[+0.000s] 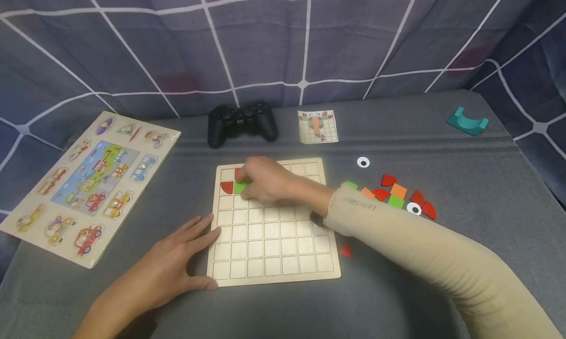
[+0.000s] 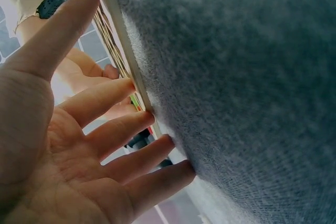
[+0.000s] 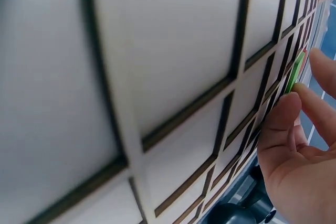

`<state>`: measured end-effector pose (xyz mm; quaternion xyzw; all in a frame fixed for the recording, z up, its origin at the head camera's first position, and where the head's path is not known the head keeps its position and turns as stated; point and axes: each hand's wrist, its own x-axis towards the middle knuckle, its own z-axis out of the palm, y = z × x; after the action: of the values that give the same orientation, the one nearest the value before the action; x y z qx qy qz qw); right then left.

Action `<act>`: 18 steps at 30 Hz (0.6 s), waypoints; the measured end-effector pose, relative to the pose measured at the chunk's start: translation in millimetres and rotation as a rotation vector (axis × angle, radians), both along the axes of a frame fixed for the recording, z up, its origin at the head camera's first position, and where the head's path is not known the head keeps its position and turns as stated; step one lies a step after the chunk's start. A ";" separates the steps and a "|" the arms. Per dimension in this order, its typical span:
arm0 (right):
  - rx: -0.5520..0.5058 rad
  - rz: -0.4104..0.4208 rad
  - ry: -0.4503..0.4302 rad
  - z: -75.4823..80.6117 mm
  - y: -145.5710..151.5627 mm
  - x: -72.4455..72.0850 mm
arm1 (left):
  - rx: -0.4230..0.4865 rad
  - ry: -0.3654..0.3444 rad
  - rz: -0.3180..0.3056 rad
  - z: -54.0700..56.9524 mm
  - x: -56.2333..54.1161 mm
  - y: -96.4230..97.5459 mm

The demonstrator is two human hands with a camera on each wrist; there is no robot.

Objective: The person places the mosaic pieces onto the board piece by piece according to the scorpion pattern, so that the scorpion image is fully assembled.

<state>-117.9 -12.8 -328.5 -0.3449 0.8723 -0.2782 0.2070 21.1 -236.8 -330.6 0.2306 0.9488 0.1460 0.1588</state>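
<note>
A pale wooden grid board (image 1: 273, 248) lies flat on the grey cloth. My left hand (image 1: 170, 260) is at its left side, fingers spread and nearly straight, fingertips touching the edge. Over the board's upper left my right hand (image 1: 267, 181) has thumb and fingers curled at a green square (image 1: 239, 187) in the second row. In the right wrist view, thumb and index fingertips meet at the green square's (image 3: 295, 72) edge. A red quarter-circle (image 1: 227, 187) sits in the cell to its left. Above, a red piece (image 1: 237, 172) is partly hidden by the right hand.
Loose red, orange and green pieces (image 1: 396, 201) lie right of the board, with white eye discs (image 1: 363, 162). Behind it are a pattern card (image 1: 317, 132) and a black game controller (image 1: 242, 123). A picture puzzle (image 1: 146, 127) stands left, a teal arch (image 1: 467, 123) far right.
</note>
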 end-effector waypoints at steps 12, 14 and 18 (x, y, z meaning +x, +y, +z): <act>-0.045 0.006 -0.021 2.3 6.1 -2.1 | -0.007 -0.012 0.002 -0.1 -0.2 -0.8; -0.060 -0.002 -0.026 4.7 10.3 -1.9 | -0.008 -0.014 0.002 0.0 -0.1 -0.9; -0.103 -0.030 -0.025 10.4 22.9 -1.4 | -0.007 -0.010 -0.003 0.7 -0.3 -0.8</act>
<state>-119.4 10.1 -318.1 -0.3382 0.8592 -0.3301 0.1959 20.8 -237.6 -329.9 0.2309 0.9482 0.1435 0.1644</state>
